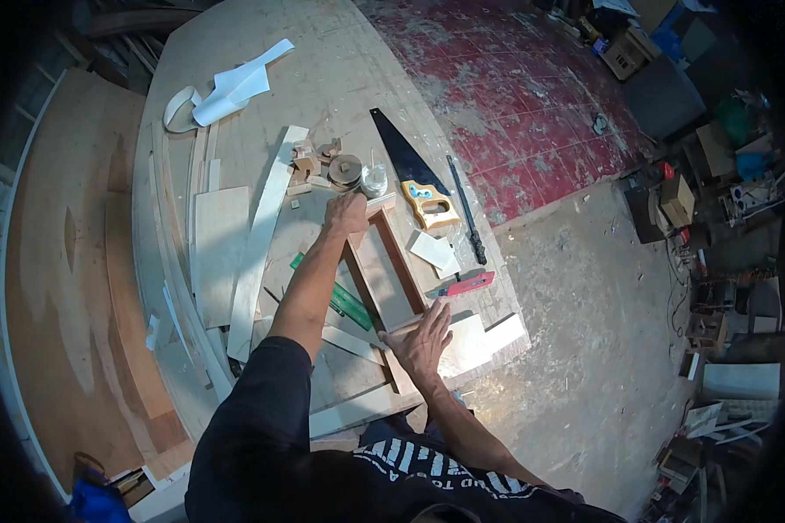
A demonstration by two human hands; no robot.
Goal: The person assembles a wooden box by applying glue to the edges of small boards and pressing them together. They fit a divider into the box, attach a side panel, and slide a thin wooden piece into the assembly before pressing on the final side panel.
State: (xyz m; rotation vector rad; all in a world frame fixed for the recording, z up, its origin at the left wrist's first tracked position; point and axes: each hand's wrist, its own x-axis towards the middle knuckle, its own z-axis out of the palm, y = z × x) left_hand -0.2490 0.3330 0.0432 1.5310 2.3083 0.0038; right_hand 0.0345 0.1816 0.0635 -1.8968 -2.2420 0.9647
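Observation:
A narrow rectangular wooden frame [399,263] lies on the workbench in front of me, its long sides running away from my body. My left hand [346,214] is closed at the frame's far left corner, knuckles up, with the fingertips hidden. Near the frame's closer crosspiece, my right hand [423,343] has its fingers spread and appears to touch the wood. Just beyond that hand lies a red utility knife [467,284]. A green ruler-like strip [349,305] passes beneath my left forearm. Pale wood blocks [433,251] sit right of the frame.
A handsaw [414,179] and a dark thin bar [467,213] lie along the bench's right side. Past my left hand are a glass jar [374,180], a round wooden disc [344,170] and offcuts. Long boards [266,235] line the left. White sheet material [235,91] lies farther back.

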